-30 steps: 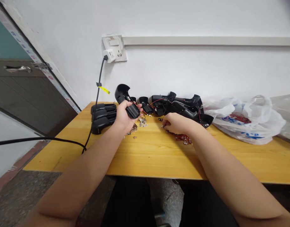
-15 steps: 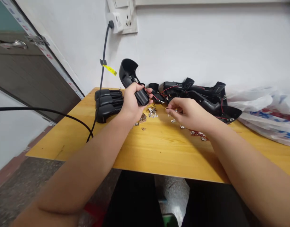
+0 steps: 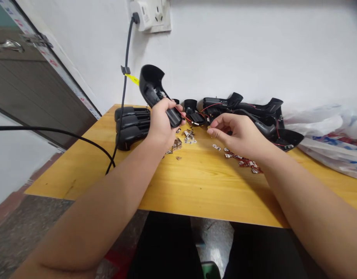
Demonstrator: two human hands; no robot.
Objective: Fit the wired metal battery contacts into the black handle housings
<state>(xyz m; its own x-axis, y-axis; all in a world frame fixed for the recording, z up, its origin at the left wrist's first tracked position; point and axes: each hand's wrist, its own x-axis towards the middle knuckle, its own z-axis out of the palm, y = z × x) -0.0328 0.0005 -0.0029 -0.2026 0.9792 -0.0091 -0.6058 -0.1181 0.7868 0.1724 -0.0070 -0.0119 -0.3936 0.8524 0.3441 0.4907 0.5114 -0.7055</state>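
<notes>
My left hand [image 3: 162, 124] grips a black plastic housing [image 3: 151, 83], curved end up, with thin red wires [image 3: 188, 118] trailing from it. My right hand [image 3: 236, 135] hovers just above the wooden table [image 3: 207, 193], thumb and forefinger close together. I cannot tell whether they hold a tiny part. Small metal terminals [image 3: 188, 135] lie scattered below my left hand. A strip of red-backed metal pieces [image 3: 244, 162] lies below my right hand. Black housings with red wires [image 3: 242, 112] lie in a heap behind it.
Several black housings [image 3: 132, 128] lie together at the table's left. A white plastic bag [image 3: 326, 141] sits at the right. A black cable [image 3: 124, 89] runs from a wall socket [image 3: 149, 15] past the table's left end. A door [image 3: 27, 89] stands at left.
My right hand has lifted and moved back from the table, uncovering more of the small metal pieces. The camera view has shifted, and the housing in my left hand has turned slightly.
</notes>
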